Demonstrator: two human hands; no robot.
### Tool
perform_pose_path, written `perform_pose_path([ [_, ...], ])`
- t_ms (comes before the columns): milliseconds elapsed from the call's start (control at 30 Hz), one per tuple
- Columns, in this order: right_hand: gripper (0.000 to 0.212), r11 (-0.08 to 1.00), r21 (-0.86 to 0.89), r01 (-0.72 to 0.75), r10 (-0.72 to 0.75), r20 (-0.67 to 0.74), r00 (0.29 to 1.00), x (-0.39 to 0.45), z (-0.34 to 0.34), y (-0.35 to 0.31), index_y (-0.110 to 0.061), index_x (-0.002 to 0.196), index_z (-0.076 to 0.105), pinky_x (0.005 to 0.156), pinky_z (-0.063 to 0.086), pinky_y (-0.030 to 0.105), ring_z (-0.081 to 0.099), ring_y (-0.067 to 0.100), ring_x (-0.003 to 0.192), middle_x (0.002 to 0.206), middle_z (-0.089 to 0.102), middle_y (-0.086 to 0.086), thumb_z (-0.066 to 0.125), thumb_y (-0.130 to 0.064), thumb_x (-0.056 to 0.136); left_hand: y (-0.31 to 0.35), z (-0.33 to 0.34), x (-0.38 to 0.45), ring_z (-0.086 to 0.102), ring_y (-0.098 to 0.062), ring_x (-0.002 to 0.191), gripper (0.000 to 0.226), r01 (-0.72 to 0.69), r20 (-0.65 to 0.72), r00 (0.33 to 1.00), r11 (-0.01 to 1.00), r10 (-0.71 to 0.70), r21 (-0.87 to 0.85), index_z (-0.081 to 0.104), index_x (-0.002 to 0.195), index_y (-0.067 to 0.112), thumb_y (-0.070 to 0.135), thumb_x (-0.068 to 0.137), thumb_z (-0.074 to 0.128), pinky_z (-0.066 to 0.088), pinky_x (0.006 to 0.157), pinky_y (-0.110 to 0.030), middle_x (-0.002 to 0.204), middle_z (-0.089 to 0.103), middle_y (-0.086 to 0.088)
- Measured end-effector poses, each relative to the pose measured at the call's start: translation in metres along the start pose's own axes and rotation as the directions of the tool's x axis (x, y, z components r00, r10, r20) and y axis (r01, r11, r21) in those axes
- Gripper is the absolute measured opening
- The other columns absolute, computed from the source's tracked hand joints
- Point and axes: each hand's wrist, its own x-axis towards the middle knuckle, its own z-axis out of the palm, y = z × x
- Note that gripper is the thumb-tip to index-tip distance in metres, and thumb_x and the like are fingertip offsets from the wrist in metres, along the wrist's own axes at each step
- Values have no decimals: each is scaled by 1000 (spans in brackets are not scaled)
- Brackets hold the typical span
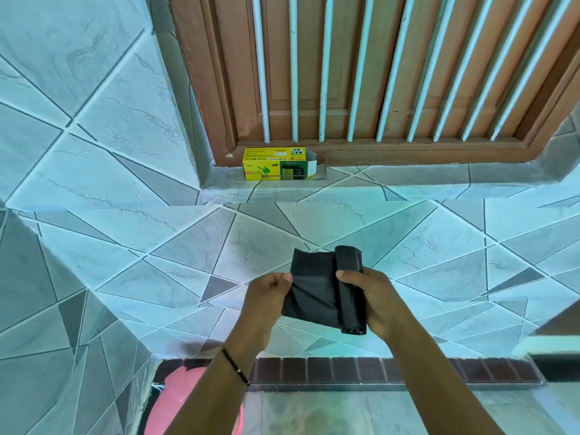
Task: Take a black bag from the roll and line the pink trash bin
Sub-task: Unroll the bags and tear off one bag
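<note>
Gripping the roll (351,290) of black bags, your right hand (375,301) has its fingers wrapped round the back of the roll and the thumb laid across its front, near the upper end. The roll stands roughly upright in that hand, held out in front of the tiled wall (125,152). Your left hand (266,296) pinches the free edge of the black bag (310,290) between thumb and curled fingers; the sheet is unrolled to the left of the roll and hangs creased between your two hands. The bag is joined to the roll on its right side.

The pink trash bin (175,406) sits near you at lower left, partly hidden behind your left forearm; you cannot tell from here whether it holds a liner. A yellow and green box (277,164), one end flap open, rests on the far ledge at the foot of the wooden shutter (361,73). A dark beaded bracelet (235,365) circles your left wrist.
</note>
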Motion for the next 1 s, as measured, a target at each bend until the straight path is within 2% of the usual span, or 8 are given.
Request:
perform_pose_path([
  [100, 26, 1000, -16, -7, 7, 28, 1000, -1, 4, 1, 0, 100, 64, 66, 56, 39, 68, 32, 75, 88, 71, 20, 70, -10, 76, 5, 3, -3, 68, -28, 92, 36, 122, 150, 983, 989, -108, -87, 67, 95, 3, 37, 84, 62, 56, 86, -43, 96, 72, -13],
  [167, 32, 1000, -25, 3, -1, 50, 999, -1, 8, 4, 0, 103, 64, 75, 57, 44, 68, 35, 83, 96, 71, 23, 73, -12, 74, 6, 8, -4, 70, -26, 88, 39, 94, 192, 978, 995, -85, -37, 70, 96, 7, 41, 78, 66, 57, 83, -40, 95, 74, -13],
  [267, 35, 999, -41, 24, -22, 47, 999, -1, 9, 5, -1, 103, 65, 79, 57, 44, 70, 34, 87, 98, 72, 20, 75, -16, 73, 9, 12, -5, 68, -21, 73, 16, -25, 118, 993, 1000, 25, -4, 70, 83, 10, 25, 83, 66, 57, 70, -32, 84, 73, -10],
  [400, 29, 1000, 18, -22, 22, 37, 999, 0, -1, 3, -2, 97, 66, 68, 56, 34, 70, 28, 81, 92, 73, 14, 73, -17, 74, 14, 6, -2, 65, -6, 57, 13, -119, 57, 991, 992, 117, 36, 68, 73, 14, 18, 85, 65, 54, 55, -19, 59, 71, 10],
  [667, 32, 991, 77, -106, 105, 18, 994, -1, -28, -9, -2, 103, 61, 57, 54, 31, 64, 28, 77, 91, 67, 14, 69, -13, 74, 21, -21, 9, 64, -30, 84, 11, -120, -23, 993, 992, 120, -33, 69, 82, 9, 18, 85, 63, 55, 84, -52, 82, 70, -10],
  [767, 51, 996, 58, -71, 69, 40, 997, -2, -27, -10, 0, 108, 62, 63, 55, 36, 65, 30, 81, 95, 67, 18, 75, -16, 61, 15, -23, 10, 65, -33, 102, 41, 70, 190, 981, 986, -40, -151, 67, 105, 6, 37, 78, 64, 54, 88, -50, 106, 71, -14],
  [867, 45, 997, 31, -66, 62, 117, 991, -3, -15, -8, 2, 103, 62, 67, 55, 35, 64, 31, 81, 96, 66, 21, 77, -11, 62, 14, -11, 2, 67, -23, 86, 44, 218, 364, 918, 968, -160, -125, 65, 99, 15, 45, 66, 64, 58, 79, -38, 94, 71, -6],
  [1000, 32, 996, 35, -80, 74, 146, 987, -6, -5, -5, 3, 101, 61, 65, 56, 34, 65, 30, 77, 93, 66, 21, 71, -9, 73, 8, 6, 0, 66, -21, 84, 17, 115, 245, 968, 972, -63, -203, 63, 98, 12, 15, 82, 65, 57, 81, -40, 95, 69, -9],
])
